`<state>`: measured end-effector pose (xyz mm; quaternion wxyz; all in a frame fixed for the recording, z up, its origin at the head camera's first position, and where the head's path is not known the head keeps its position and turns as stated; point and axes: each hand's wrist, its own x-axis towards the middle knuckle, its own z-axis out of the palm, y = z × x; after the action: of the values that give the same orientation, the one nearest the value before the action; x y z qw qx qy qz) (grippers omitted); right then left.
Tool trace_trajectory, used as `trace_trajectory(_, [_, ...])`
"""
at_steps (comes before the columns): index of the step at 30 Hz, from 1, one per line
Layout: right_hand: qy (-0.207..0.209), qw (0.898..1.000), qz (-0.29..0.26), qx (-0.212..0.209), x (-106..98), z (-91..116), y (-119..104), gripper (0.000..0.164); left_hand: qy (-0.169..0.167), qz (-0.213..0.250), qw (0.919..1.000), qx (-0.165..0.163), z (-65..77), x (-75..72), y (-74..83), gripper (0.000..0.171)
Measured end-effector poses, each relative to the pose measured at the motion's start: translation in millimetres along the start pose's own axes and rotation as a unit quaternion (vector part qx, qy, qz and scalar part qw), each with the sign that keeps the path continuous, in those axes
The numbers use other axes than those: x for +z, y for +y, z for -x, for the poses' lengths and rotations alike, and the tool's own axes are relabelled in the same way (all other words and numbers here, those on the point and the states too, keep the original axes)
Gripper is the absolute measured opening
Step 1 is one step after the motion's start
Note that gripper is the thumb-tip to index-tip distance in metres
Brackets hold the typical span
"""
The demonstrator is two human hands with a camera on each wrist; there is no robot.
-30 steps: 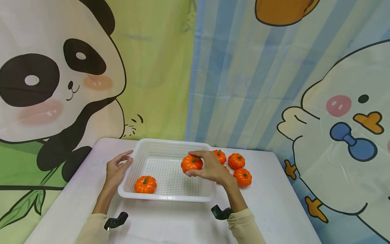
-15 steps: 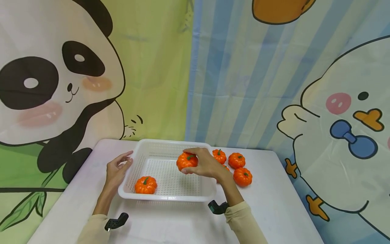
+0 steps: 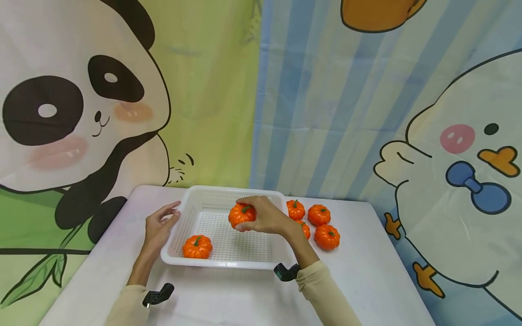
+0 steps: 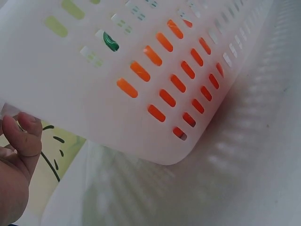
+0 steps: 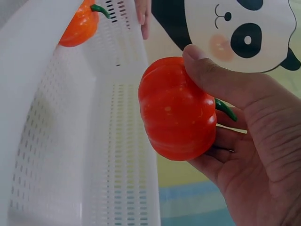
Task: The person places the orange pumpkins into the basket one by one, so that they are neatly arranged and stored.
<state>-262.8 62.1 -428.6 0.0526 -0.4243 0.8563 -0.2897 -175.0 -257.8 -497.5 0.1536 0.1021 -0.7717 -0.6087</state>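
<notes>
My right hand (image 3: 263, 216) grips an orange toy pumpkin (image 3: 242, 216) with a green stem, thumb on one side and fingers on the other. It hangs above the white perforated basket (image 3: 228, 264), apart from the basket floor. A second pumpkin (image 3: 197, 247) sits inside at the front left corner; its orange shows through the slots in the left wrist view. My left hand (image 3: 159, 227) is at the basket's left rim, fingers fairly straight and touching it. In the left wrist view only part of that hand (image 4: 19, 160) shows beside the basket wall (image 4: 75, 99).
Right of the basket several more pumpkins (image 3: 327, 237) stand on the white table (image 3: 367, 271), one partly hidden by my right forearm. Behind the table hangs a curtain (image 3: 212, 113) printed with cartoon animals. Each wrist bears a small black device (image 3: 158, 295).
My right hand has carried its pumpkin leftward over the basket, from near the right end toward the middle. My left hand stays at the rim.
</notes>
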Motion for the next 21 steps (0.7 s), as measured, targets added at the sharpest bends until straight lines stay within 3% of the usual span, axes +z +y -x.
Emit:
trace_trajectory(9, [-0.020, 1.000, 0.006, -0.017, 2.7, -14.1, -2.2, 0.066, 0.004, -0.023, 0.9997, 0.009, 0.4, 0.3, -0.8, 0.044])
trace_trajectory(21, [-0.037, 0.999, -0.009, -0.015, 10.0, -31.2, -5.7, 0.068, 0.000, 0.005, 1.0000, 0.006, -2.4, 0.2, -3.3, 0.044])
